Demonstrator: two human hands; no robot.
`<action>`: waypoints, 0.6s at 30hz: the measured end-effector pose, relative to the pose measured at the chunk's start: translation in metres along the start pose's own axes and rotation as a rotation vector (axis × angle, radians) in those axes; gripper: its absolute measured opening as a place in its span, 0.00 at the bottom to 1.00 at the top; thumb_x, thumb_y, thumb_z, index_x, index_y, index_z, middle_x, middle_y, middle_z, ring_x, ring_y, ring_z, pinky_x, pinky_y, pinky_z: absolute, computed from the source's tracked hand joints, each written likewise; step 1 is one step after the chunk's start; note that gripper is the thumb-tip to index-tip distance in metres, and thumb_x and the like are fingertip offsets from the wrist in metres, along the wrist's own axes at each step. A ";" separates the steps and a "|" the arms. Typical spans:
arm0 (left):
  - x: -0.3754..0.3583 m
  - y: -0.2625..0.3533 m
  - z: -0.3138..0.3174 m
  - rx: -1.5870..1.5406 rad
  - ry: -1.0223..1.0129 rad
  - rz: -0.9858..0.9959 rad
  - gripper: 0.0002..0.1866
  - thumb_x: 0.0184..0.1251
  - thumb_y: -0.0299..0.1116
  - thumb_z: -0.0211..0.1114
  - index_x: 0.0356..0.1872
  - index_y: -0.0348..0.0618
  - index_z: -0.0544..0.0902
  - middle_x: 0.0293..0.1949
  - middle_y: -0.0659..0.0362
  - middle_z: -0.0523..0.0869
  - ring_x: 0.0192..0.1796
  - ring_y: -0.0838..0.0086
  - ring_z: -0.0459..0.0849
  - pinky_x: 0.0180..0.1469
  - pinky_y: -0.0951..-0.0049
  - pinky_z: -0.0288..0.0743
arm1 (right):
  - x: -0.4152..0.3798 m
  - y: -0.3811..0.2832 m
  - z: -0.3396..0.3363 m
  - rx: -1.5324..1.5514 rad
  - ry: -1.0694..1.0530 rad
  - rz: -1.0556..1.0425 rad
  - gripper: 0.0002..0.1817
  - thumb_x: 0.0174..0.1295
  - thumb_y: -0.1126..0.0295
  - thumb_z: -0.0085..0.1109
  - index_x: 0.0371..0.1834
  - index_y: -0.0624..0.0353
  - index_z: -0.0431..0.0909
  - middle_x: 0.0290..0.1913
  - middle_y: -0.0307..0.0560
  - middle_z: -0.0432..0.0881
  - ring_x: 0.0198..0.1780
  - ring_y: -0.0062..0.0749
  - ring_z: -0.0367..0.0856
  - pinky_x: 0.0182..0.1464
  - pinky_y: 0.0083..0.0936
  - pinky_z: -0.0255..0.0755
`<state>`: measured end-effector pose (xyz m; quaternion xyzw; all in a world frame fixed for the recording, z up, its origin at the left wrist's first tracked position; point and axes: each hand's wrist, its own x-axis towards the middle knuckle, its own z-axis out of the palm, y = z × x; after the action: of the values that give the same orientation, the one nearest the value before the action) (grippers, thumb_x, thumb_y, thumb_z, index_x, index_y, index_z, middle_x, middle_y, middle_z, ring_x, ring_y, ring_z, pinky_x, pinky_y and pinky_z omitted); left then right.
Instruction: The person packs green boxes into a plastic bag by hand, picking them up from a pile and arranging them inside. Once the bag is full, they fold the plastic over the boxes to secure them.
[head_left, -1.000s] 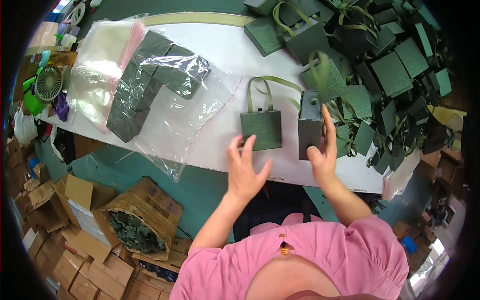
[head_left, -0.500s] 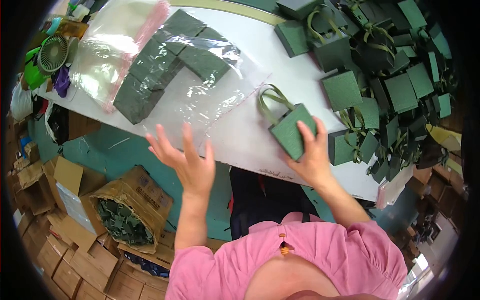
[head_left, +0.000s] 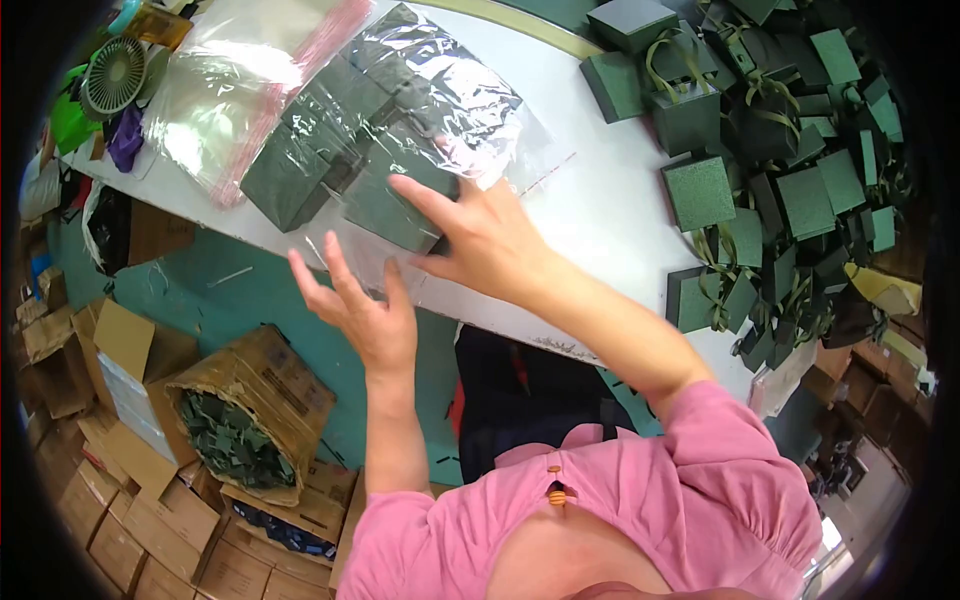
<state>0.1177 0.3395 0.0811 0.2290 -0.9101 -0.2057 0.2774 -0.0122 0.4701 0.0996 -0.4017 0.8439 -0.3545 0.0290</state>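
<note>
Touching clear bag point(head_left: 485, 90): right hand point(head_left: 490, 235).
Its grip partly veiled, closure unclear; left hand point(head_left: 370, 325), fingers apart; green boxes point(head_left: 285, 180) clustered, likely saving space.

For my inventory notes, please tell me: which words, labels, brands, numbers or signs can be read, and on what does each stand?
No text can be read.
Open carton holding green pieces: dark printing, too blurred to read.
Green boxes in the clear bag: no lettering that I can make out.
</note>
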 end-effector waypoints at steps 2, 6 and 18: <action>-0.018 -0.019 0.002 0.002 -0.072 -0.148 0.39 0.72 0.23 0.64 0.82 0.50 0.60 0.74 0.40 0.63 0.66 0.46 0.74 0.67 0.56 0.70 | 0.007 0.003 0.036 0.032 0.191 0.009 0.50 0.39 0.58 0.85 0.73 0.37 0.74 0.78 0.67 0.56 0.62 0.61 0.71 0.60 0.49 0.71; -0.036 -0.032 -0.004 -0.326 -0.237 -0.509 0.40 0.69 0.15 0.60 0.82 0.48 0.60 0.66 0.44 0.68 0.40 0.67 0.74 0.43 0.71 0.74 | 0.007 0.017 0.072 -0.059 0.354 0.076 0.53 0.37 0.52 0.86 0.75 0.29 0.72 0.81 0.67 0.52 0.67 0.62 0.65 0.65 0.51 0.64; 0.020 0.083 0.023 -0.473 -0.363 0.334 0.27 0.59 0.23 0.73 0.62 0.37 0.80 0.63 0.47 0.76 0.63 0.57 0.77 0.62 0.61 0.76 | -0.123 0.138 -0.113 -0.822 0.335 0.669 0.43 0.57 0.57 0.72 0.78 0.47 0.67 0.78 0.70 0.57 0.78 0.74 0.53 0.74 0.69 0.49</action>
<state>0.0637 0.4016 0.1139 -0.0341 -0.8966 -0.4004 0.1862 -0.0577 0.6804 0.0691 -0.0282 0.9873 -0.0265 -0.1539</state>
